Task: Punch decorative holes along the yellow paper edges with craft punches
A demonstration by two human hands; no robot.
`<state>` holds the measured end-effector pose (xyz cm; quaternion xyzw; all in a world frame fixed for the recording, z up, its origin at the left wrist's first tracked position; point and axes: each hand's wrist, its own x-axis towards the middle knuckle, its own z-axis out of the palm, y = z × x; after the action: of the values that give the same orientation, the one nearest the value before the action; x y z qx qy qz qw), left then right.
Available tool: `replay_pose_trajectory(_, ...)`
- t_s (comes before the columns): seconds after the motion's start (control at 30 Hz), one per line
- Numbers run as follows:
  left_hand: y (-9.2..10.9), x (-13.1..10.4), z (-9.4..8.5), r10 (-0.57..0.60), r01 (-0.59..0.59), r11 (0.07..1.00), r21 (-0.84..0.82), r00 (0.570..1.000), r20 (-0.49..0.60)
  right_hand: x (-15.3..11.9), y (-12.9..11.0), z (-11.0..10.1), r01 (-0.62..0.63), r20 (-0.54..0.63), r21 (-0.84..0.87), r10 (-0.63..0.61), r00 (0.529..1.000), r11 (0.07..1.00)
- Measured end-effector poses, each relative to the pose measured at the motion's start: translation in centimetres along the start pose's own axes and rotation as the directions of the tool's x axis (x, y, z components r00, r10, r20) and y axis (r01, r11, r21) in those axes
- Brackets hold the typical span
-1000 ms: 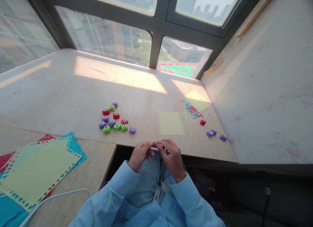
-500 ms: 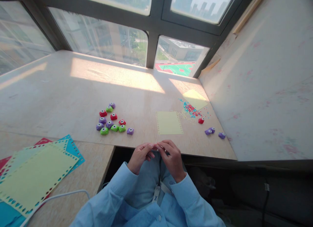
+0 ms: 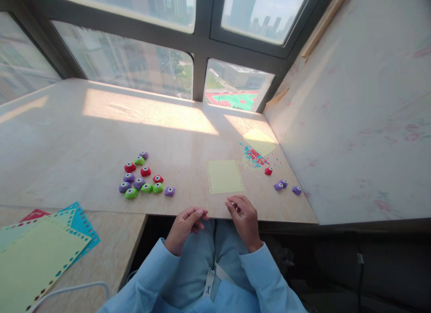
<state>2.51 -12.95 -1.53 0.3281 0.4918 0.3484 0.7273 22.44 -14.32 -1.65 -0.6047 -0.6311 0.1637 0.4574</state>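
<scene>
My left hand (image 3: 187, 228) hovers over my lap at the table's front edge. Its fingers are loosely bent and somewhat apart, with nothing visible in them. My right hand (image 3: 244, 219) is just in front of a pale yellow paper sheet (image 3: 225, 177) with holes punched along its side edges. Thumb and index finger are pinched together there; anything between them is too small to name. Beyond that sheet lie a heap of tiny red, blue and yellow paper cutouts (image 3: 254, 157) and another yellow sheet (image 3: 261, 141).
Several purple, green and red craft punches (image 3: 139, 183) stand in a group on the left. A red punch (image 3: 268, 171) and purple punches (image 3: 296, 190) are on the right, near the wall. Punched coloured sheets (image 3: 43, 254) and a white cable (image 3: 77, 287) lie at front left.
My hands, fingertips together before, have parted. The right has moved right towards the yellow sheet, while the left stays over my lap. The camera view has shifted slightly.
</scene>
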Motion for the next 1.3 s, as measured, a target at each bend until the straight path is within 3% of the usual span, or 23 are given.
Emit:
replay_pose_trajectory(0.4, -0.4, 0.0, -0.1, 0.004, -0.003, 0.997, 0.072, 1.000, -0.012, 4.6, 6.4, -4.5, 0.077, -0.127, -0.238, -0.110, 0.986, 0.968)
replay_pose_trajectory(0.63, 0.0, -0.1, 0.0, -0.015, 0.018, 0.995, 0.096, 0.999, -0.032, 6.2, 9.3, -5.4, 0.060, -0.136, -0.270, -0.100, 0.986, 0.961)
replay_pose_trajectory(1.3, -0.9, 0.6, -0.4, -0.087, 0.085, 0.990, 0.110, 0.996, 0.018, 6.9, 10.7, -5.3, -0.016, -0.196, -0.250, -0.034, 0.980, 0.968)
